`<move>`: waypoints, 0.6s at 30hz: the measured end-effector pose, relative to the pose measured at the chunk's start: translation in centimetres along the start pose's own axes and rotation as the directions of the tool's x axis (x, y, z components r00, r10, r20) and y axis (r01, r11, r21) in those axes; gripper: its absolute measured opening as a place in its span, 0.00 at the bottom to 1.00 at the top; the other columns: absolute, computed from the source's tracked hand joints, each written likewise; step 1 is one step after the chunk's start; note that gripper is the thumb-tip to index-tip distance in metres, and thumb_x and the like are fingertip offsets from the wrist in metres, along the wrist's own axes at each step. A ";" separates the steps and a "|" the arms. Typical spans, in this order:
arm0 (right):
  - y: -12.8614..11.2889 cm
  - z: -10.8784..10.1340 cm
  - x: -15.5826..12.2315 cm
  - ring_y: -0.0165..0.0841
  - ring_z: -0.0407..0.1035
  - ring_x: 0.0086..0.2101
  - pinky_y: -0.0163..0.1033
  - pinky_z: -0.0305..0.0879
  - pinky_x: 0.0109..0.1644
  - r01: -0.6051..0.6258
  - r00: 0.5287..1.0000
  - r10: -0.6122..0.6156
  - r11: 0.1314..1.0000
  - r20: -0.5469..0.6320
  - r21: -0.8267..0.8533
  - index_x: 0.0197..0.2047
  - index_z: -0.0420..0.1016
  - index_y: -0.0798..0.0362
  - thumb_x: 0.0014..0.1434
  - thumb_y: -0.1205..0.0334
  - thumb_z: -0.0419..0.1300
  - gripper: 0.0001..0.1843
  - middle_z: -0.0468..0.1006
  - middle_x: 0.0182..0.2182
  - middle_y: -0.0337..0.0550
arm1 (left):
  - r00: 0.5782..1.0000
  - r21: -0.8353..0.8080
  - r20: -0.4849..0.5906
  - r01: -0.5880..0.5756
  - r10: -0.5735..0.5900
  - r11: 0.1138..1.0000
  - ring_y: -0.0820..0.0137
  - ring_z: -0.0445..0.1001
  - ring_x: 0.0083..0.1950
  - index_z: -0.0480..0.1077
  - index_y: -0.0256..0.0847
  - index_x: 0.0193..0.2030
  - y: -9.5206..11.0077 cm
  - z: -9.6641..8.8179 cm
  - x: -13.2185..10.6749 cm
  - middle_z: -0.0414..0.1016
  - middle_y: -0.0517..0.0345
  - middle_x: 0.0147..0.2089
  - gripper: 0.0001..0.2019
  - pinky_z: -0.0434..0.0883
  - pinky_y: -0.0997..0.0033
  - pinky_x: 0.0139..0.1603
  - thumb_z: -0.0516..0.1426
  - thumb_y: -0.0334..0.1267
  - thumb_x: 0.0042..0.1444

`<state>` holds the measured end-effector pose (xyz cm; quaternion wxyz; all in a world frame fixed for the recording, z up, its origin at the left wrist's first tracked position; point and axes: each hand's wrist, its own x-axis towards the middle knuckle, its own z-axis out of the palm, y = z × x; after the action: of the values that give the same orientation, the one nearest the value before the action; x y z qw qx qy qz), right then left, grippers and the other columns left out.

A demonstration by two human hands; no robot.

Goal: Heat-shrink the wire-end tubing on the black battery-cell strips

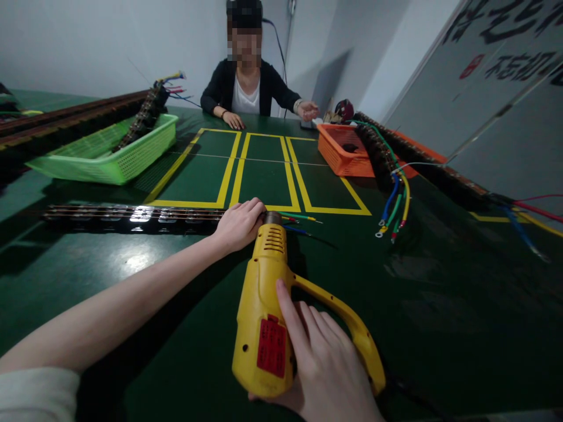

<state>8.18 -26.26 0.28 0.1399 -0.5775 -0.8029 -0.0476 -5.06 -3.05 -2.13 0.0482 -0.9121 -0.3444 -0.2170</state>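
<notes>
My right hand is wrapped round the handle of a yellow heat gun with a red label, its nozzle pointing away from me. The nozzle sits at the end of a long black cable chain lying flat across the green table. My left hand is closed over that end of the chain, right beside the nozzle. Thin coloured wires stick out of the chain past my left hand.
A green basket with more cable chains stands at the back left, an orange basket at the back right. Another chain with coloured lugged wires runs along the right. Across the table sits a person, hands resting on it. Yellow tape rectangles mark the middle.
</notes>
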 end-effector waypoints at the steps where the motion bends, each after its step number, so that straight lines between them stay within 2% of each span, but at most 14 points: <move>1: 0.0 0.0 -0.1 0.45 0.74 0.41 0.46 0.70 0.41 -0.003 1.000 0.003 1.000 -0.001 -0.004 0.71 0.29 0.61 0.54 0.32 0.52 0.58 0.78 0.43 0.55 | 1.000 -0.001 0.003 -0.002 0.002 1.000 0.63 0.71 0.44 0.64 0.39 0.45 0.0 0.0 0.0 0.71 0.51 0.44 0.12 0.66 0.64 0.43 0.42 0.38 0.65; 9: 0.8 -0.3 -0.5 0.43 0.74 0.37 0.44 0.70 0.38 -0.032 0.999 0.032 0.999 0.013 0.021 0.71 0.31 0.57 0.48 0.27 0.54 0.62 0.77 0.40 0.50 | 0.999 0.026 -0.025 -0.025 0.026 0.999 0.64 0.71 0.43 0.65 0.39 0.44 -0.2 0.2 -0.1 0.71 0.51 0.43 0.13 0.66 0.65 0.42 0.42 0.39 0.66; 18: 3.2 -0.3 -1.9 0.42 0.74 0.35 0.44 0.70 0.37 -0.043 0.998 0.041 0.998 -0.052 -0.037 0.70 0.38 0.61 0.47 0.27 0.54 0.62 0.77 0.41 0.52 | 0.998 0.019 -0.041 -0.048 0.048 0.999 0.65 0.71 0.43 0.65 0.38 0.44 -0.1 0.0 0.0 0.71 0.52 0.43 0.13 0.65 0.66 0.42 0.42 0.39 0.67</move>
<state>11.78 -26.97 -0.26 0.1504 -0.5953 -0.7857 -0.0749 -5.15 -2.97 -2.14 0.0686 -0.9150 -0.3233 -0.2315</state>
